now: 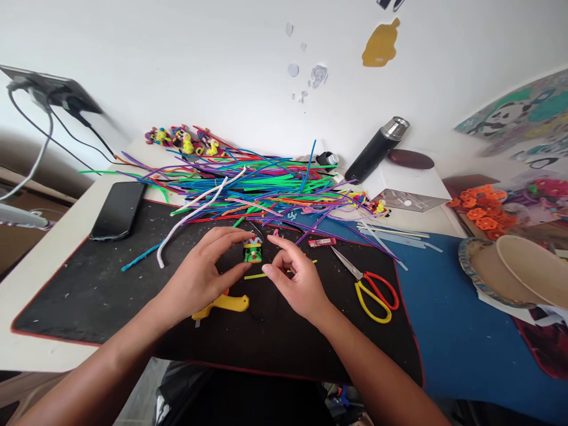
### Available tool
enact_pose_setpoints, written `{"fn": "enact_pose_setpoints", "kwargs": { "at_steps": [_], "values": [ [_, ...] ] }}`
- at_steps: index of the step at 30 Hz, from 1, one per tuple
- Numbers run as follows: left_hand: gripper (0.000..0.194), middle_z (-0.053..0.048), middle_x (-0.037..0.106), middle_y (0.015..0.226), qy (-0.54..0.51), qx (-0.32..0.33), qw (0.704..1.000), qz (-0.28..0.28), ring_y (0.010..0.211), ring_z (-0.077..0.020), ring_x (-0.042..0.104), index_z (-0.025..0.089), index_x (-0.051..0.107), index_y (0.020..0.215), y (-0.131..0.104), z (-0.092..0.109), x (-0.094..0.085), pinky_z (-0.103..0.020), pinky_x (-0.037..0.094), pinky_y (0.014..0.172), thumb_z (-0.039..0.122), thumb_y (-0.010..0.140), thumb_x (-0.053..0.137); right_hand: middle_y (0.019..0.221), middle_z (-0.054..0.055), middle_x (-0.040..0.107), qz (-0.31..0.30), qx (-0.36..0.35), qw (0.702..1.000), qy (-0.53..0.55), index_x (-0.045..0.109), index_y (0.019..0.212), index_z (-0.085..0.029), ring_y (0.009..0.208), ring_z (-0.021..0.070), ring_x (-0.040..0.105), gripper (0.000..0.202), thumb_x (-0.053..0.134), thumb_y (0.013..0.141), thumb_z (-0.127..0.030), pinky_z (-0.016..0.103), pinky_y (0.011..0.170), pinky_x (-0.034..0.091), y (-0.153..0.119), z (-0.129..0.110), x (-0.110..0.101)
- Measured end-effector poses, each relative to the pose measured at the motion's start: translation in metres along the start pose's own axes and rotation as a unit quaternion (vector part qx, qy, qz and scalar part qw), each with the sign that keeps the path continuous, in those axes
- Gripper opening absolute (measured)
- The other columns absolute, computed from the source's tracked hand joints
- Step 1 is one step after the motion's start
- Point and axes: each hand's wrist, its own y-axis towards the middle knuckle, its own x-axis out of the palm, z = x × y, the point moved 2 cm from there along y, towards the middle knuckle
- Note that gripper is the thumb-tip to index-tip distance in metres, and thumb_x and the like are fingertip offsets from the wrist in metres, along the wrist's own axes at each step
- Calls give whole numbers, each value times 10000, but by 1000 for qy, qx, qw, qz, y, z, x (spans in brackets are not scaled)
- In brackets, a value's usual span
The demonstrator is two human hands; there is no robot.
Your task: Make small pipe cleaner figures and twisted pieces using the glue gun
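Note:
My left hand (202, 269) holds a small green figure (252, 253) with a blue and red top between its thumb and fingertips. Just right of the figure is my right hand (295, 275), its index finger stretched out and the others curled, with thumb and fingers apart and nothing seen between them. Beneath my left hand lies a yellow tool (231, 303), partly hidden. A thin yellow strip (256, 276) rests on the black mat (275, 337) between the hands.
Scissors (361, 284) lie right of my right hand. A heap of coloured pipe cleaners (252, 183) spreads behind the hands. A phone (118, 210) is at the left. A black flask (375, 151), a white box (412, 186) and bowls (492, 275) stand at the right.

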Motion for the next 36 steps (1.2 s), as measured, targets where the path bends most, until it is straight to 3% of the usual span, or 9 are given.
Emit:
{"fn": "enact_pose_setpoints", "kwargs": {
  "at_steps": [6, 22, 31, 36],
  "values": [
    [360, -100, 690, 1297, 11, -14, 1000, 12, 1236, -293, 635, 253, 651, 1309, 4, -6, 1, -475, 516, 1102, 401, 981, 649, 705, -37, 535, 35, -2, 999, -11, 717, 1206, -220, 626, 138, 497, 306, 686, 956, -393, 275, 607, 433, -2, -1, -2],
    [372, -102, 679, 1321, 17, -5, 1000, 4, 1257, -286, 629, 248, 636, 1337, 5, -13, 5, -459, 515, 1101, 383, 990, 630, 703, -26, 559, 18, -10, 1000, -11, 731, 1176, -217, 620, 139, 513, 271, 672, 963, -374, 267, 590, 423, -2, 1, 3],
    [383, -144, 704, 1328, 141, 69, 984, -81, 1297, -342, 610, 201, 654, 1303, 43, -42, 16, -555, 474, 1127, 301, 937, 606, 671, -22, 528, 123, 7, 992, 30, 749, 1103, -198, 565, 132, 428, 281, 654, 997, -441, 272, 536, 351, 4, 23, -11],
    [396, -143, 709, 1337, 191, 63, 974, -99, 1296, -356, 610, 201, 660, 1306, 56, -50, 24, -557, 460, 1130, 274, 921, 600, 670, -19, 546, 148, 6, 989, 29, 759, 1073, -194, 553, 123, 426, 291, 642, 994, -449, 259, 515, 340, 1, 33, -13]
  ]
}}
